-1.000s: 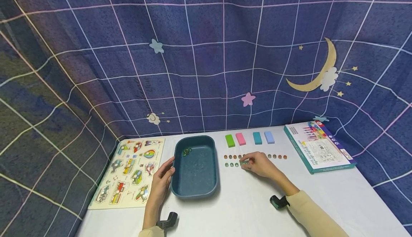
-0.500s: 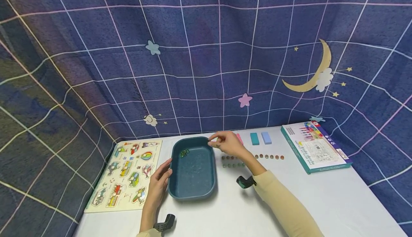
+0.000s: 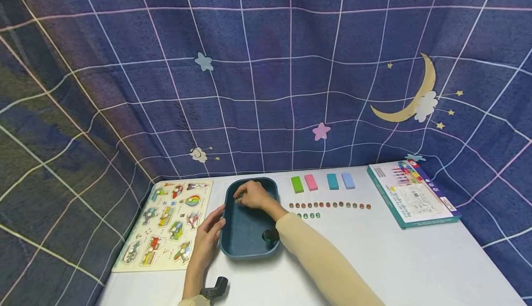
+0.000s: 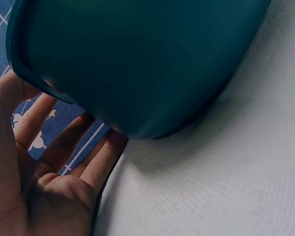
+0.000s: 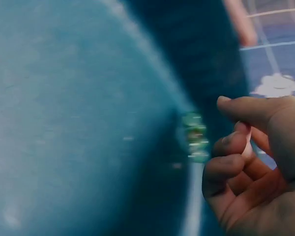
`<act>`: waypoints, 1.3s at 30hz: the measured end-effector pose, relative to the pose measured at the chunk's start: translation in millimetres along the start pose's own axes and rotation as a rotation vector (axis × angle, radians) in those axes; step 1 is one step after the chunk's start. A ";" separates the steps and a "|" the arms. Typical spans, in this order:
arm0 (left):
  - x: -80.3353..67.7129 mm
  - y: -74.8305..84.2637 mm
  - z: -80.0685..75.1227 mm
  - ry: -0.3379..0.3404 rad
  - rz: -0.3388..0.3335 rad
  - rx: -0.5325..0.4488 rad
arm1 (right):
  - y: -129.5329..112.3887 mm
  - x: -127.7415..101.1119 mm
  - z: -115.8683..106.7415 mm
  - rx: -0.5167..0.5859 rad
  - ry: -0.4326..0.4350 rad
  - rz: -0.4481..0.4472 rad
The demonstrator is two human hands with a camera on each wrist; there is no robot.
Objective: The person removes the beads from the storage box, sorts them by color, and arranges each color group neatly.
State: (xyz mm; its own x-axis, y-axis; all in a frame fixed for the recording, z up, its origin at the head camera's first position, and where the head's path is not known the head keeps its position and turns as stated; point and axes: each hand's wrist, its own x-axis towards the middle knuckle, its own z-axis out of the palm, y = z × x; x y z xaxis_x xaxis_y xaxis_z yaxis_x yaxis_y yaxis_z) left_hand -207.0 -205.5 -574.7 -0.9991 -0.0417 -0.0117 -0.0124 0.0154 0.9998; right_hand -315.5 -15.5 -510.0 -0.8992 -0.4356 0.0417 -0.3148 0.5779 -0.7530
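A dark teal tub (image 3: 245, 232) stands on the white table. My left hand (image 3: 206, 233) rests against its left side; in the left wrist view the thumb and fingertips touch around the rim and outer wall. Inside the tub, near its far left corner, is my right hand (image 3: 253, 195). Small green glassy beads (image 5: 194, 137) lie close by its fingertips in the right wrist view, with thumb and forefinger apart. On the table, right of the tub, are a row of reddish-brown beads (image 3: 328, 205) and a shorter row of green beads (image 3: 311, 215), partly hidden by the right sleeve.
Green (image 3: 297, 184), pink (image 3: 311, 182), teal (image 3: 333, 181) and light blue blocks (image 3: 348, 180) stand behind the bead rows. A picture puzzle board (image 3: 166, 225) lies at left, a flat printed box (image 3: 413, 195) at right. A patterned blue curtain (image 3: 266, 88) hangs behind the table.
My right hand has left the green row, moved left over the tub's rim and reached down into the tub beside the green beads there. My left hand stays at the tub's side.
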 end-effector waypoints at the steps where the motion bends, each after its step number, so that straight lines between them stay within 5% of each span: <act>1: 0.4 -0.2 0.5 -0.002 0.001 -0.006 | 1.8 0.3 3.4 -0.041 0.004 -0.003; 7: 1.4 -1.2 1.6 -0.006 0.003 0.000 | 8.0 -0.6 14.1 -0.173 0.007 0.002; 12: 0.7 -1.5 2.0 0.008 0.000 0.001 | 5.7 -1.6 7.8 -0.113 0.003 -0.011; 21: -0.2 -0.8 2.0 0.009 -0.023 0.028 | 7.0 -34.3 -67.1 0.068 0.029 -0.112; 29: 1.4 1.4 -2.3 0.018 -0.015 0.039 | 77.8 -112.9 -129.8 0.090 0.129 -0.002; 39: -0.8 1.0 1.2 0.017 -0.024 0.029 | 153.0 -179.6 -131.2 0.004 0.136 0.091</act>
State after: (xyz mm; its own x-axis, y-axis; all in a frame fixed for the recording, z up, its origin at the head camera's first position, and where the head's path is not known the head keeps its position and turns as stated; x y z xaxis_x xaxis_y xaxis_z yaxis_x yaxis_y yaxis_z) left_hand -206.3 -204.2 -573.7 -0.9976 -0.0597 -0.0349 -0.0375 0.0435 0.9984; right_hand -242.1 241.7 -546.6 -0.9569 -0.2839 0.0617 -0.2293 0.6076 -0.7604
